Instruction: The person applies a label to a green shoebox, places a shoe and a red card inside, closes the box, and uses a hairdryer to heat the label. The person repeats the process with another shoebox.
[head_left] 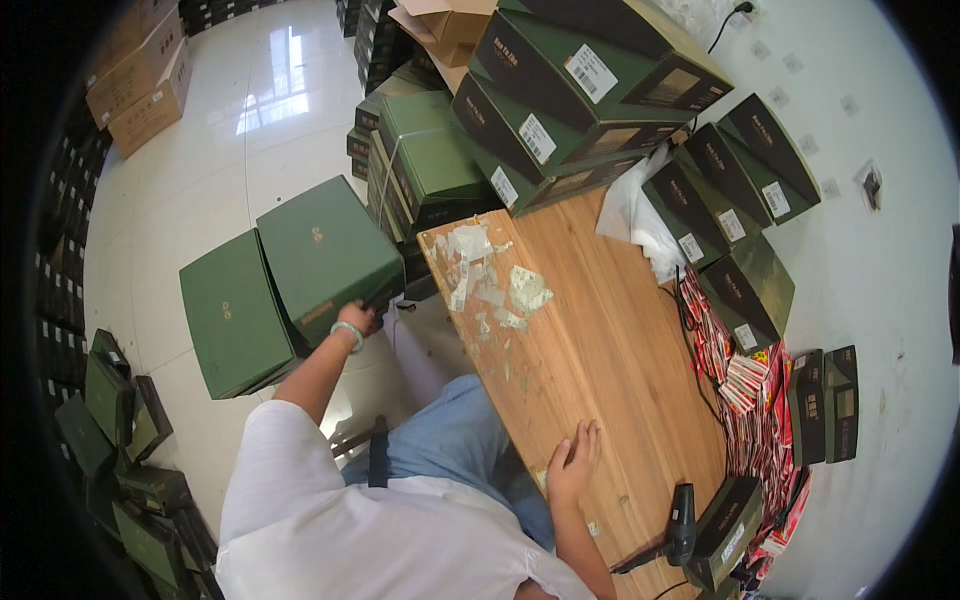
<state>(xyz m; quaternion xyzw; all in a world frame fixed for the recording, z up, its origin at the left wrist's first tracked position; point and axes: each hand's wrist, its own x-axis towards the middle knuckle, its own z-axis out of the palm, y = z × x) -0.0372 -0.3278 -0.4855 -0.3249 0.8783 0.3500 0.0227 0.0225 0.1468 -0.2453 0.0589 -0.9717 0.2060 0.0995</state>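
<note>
Green box (325, 255) at the left is grasped at its near corner by the left hand (355, 320); it may slip and fall to the floor. Right hand (573, 462) lies released on the wooden surface (590, 340).

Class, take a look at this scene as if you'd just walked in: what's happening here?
A person seated at a wooden table reaches out to the side with the left hand, gripping the edge of a large green box that sits beside another green box over the floor. The right hand rests flat on the table edge, holding nothing. More dark green boxes are stacked at the table's far end, red packets lie along its right side, and a black heat gun sits near the corner.
</note>
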